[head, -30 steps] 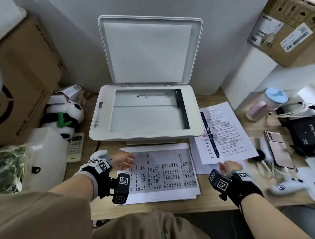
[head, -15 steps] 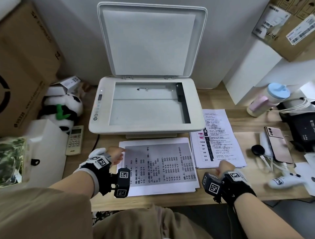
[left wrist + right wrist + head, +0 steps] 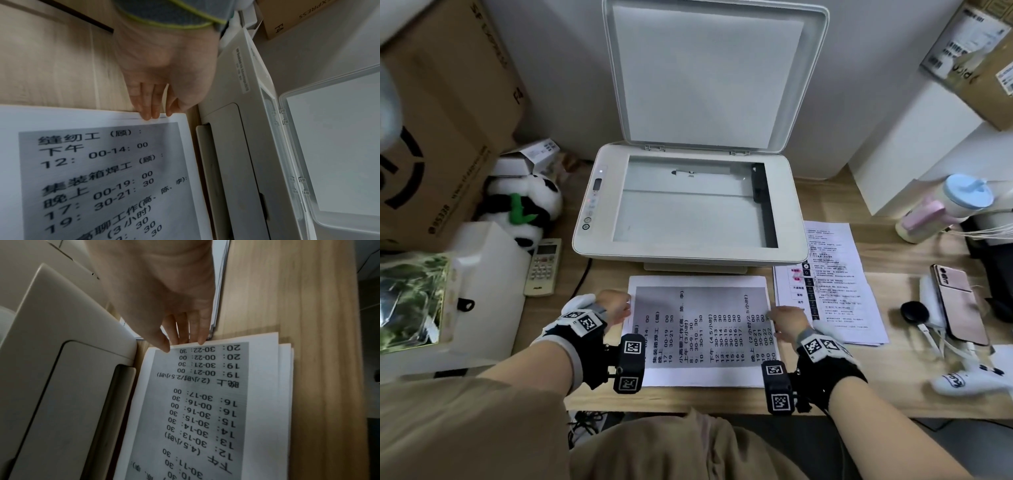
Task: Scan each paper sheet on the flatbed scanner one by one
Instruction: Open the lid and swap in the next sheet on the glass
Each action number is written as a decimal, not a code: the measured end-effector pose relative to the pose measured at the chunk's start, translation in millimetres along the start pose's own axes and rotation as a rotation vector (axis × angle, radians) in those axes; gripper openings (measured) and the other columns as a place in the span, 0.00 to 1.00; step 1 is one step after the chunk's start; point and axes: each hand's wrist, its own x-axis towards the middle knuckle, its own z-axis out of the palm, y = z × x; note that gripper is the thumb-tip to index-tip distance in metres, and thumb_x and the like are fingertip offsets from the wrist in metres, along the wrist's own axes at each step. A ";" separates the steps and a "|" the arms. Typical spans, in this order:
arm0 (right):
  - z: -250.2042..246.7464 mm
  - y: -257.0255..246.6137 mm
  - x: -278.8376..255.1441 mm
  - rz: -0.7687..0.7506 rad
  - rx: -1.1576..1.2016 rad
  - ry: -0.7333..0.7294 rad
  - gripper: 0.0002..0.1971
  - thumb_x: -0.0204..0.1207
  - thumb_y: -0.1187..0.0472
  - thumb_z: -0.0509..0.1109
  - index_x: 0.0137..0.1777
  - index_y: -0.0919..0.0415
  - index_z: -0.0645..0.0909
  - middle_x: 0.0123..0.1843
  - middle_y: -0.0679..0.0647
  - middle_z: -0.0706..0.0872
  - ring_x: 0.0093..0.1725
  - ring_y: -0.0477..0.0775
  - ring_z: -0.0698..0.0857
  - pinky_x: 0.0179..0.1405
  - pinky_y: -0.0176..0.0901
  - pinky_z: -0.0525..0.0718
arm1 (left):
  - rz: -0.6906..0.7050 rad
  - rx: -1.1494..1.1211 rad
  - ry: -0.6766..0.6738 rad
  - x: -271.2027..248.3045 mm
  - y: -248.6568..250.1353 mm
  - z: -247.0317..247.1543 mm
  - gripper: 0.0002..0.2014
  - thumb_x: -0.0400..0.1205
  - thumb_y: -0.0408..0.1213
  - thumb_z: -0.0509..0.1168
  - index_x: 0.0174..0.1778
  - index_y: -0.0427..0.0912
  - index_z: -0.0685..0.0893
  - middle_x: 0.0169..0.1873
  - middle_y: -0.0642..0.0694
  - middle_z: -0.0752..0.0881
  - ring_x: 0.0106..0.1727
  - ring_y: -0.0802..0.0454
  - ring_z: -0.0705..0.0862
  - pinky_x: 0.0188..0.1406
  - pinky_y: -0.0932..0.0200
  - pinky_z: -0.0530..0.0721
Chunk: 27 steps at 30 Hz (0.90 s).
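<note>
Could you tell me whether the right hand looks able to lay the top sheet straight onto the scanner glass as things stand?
Probably yes. The right hand already pinches the top sheet by its edge, the scanner lid stands open, and nothing lies on the glass.

My right hand (image 3: 786, 322) has left the sheets (image 3: 828, 284) at the right, where it was a second ago, and come across to the right edge of the top sheet (image 3: 700, 329) of the stack before the scanner. Its thumb and fingertips (image 3: 200, 339) now pinch that edge. My left hand (image 3: 614, 306) has slid outward to the sheet's left edge.
</note>
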 end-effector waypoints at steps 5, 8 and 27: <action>-3.3 1.0 3.6 -0.068 -0.208 0.072 0.08 0.75 0.59 0.69 0.53 0.58 0.84 0.38 0.54 0.84 0.29 0.51 0.79 0.32 0.39 0.79 | -0.018 -0.009 0.009 4.4 0.6 -2.8 0.14 0.86 0.29 0.55 0.33 0.40 0.72 0.33 0.46 0.75 0.32 0.53 0.74 0.34 0.63 0.74; -7.1 -0.1 -0.4 -0.135 -0.136 0.103 0.16 0.72 0.54 0.74 0.54 0.64 0.85 0.33 0.53 0.82 0.29 0.50 0.77 0.29 0.36 0.74 | -0.022 0.021 -0.004 5.8 -2.4 -4.0 0.07 0.86 0.32 0.56 0.46 0.36 0.77 0.41 0.42 0.80 0.45 0.47 0.79 0.50 0.56 0.78; -15.7 0.8 -8.0 -0.096 0.150 0.098 0.10 0.75 0.73 0.60 0.46 0.65 0.83 0.38 0.60 0.83 0.41 0.58 0.78 0.36 0.43 0.75 | 0.047 0.297 -0.183 1.5 6.8 -12.0 0.15 0.77 0.29 0.70 0.57 0.47 0.79 0.45 0.46 0.84 0.45 0.52 0.80 0.42 0.61 0.78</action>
